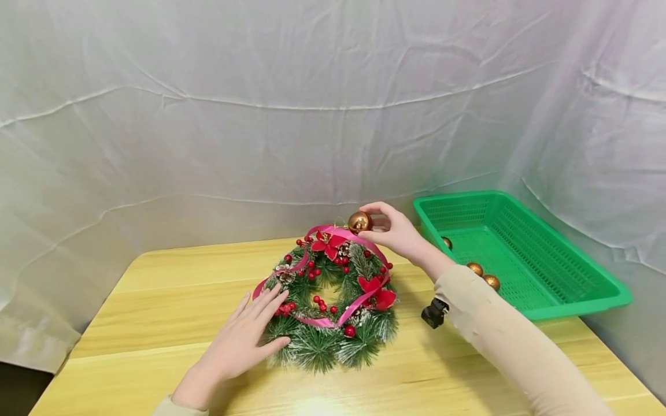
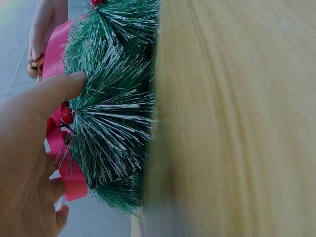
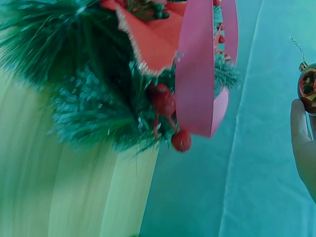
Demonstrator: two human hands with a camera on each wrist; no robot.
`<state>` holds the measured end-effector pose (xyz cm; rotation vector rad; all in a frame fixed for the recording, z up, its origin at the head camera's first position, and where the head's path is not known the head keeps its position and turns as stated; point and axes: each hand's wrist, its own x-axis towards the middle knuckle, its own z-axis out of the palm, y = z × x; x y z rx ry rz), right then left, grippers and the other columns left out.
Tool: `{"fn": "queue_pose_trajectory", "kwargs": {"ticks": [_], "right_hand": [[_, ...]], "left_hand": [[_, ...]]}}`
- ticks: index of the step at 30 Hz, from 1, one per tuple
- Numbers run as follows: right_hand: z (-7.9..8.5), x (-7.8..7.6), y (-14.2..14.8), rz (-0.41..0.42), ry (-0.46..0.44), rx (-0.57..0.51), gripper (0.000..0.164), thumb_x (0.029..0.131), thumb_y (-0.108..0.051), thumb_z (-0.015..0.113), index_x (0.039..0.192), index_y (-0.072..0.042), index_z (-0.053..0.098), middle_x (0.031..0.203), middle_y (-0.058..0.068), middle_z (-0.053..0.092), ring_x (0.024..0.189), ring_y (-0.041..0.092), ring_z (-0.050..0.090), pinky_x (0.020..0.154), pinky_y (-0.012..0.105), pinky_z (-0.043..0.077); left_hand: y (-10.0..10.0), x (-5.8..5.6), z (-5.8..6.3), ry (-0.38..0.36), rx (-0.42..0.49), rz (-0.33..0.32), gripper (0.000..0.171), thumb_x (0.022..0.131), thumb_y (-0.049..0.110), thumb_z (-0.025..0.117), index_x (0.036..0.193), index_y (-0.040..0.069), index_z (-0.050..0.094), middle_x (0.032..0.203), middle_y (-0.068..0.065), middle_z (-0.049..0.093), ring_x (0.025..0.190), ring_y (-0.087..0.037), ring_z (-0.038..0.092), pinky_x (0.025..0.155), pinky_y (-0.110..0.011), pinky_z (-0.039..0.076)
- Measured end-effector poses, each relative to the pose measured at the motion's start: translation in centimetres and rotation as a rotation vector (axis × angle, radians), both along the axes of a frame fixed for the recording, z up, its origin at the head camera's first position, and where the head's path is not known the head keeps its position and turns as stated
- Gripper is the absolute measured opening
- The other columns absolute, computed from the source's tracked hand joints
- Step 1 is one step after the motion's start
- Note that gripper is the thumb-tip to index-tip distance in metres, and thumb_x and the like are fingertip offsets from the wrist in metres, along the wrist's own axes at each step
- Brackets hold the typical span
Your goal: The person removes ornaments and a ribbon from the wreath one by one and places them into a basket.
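A green wreath (image 1: 317, 344) with frosted tips, red berries, red flowers and pine cones lies on the wooden table. Pink ribbon (image 1: 356, 306) winds around it. My left hand (image 1: 239, 341) rests on the wreath's left side with fingers extended; in the left wrist view its thumb (image 2: 59, 91) touches the green needles. Above the wreath's far right edge, my right hand (image 1: 392, 231) pinches a shiny copper bauble (image 1: 359, 222) between thumb and fingers. The right wrist view shows the same bauble (image 3: 308, 86) with a thin hanging loop, apart from the ribbon.
On the right stands a green plastic basket (image 1: 583, 309) with several copper baubles (image 1: 474, 268) inside. The wooden table (image 1: 171, 312) meets a pale cloth backdrop (image 1: 260, 150) at the back. A small black device (image 1: 435, 313) sits at the right wrist.
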<state>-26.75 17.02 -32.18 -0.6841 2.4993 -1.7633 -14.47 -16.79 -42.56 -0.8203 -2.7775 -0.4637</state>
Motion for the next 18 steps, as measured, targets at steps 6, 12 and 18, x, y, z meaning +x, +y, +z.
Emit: {"fn": "queue_pose_trajectory", "kwargs": {"ticks": [6,12,18], "right_hand": [[0.1,0.2,1.6,-0.005,-0.004,0.001,0.051,0.085,-0.013,0.074,0.130,-0.008,0.050,0.125,0.012,0.053,0.115,0.027,0.056,0.090,0.033,0.051],[0.7,0.4,3.0,-0.041,0.022,0.010,0.052,0.084,-0.014,0.074,0.130,-0.007,0.050,0.127,0.012,0.053,0.114,0.028,0.056,0.088,0.032,0.052],[1.0,0.6,4.7,-0.078,0.038,0.038,0.054,0.085,-0.018,0.074,0.132,-0.007,0.049,0.128,0.011,0.053,0.116,0.028,0.055,0.088,0.031,0.051]], "left_hand": [[0.0,-0.1,0.0,0.002,-0.001,0.000,0.083,0.088,0.062,0.053,0.154,0.022,0.021,0.159,-0.002,0.017,0.142,-0.023,0.020,0.117,-0.044,0.000],[-0.1,-0.1,0.0,0.010,0.002,0.000,0.083,0.088,0.061,0.054,0.154,0.022,0.021,0.158,-0.002,0.017,0.142,-0.023,0.022,0.117,-0.044,0.000],[0.0,-0.2,0.0,0.009,0.000,0.001,0.083,0.088,0.062,0.053,0.154,0.022,0.021,0.158,-0.002,0.017,0.142,-0.023,0.021,0.117,-0.045,0.001]]}}
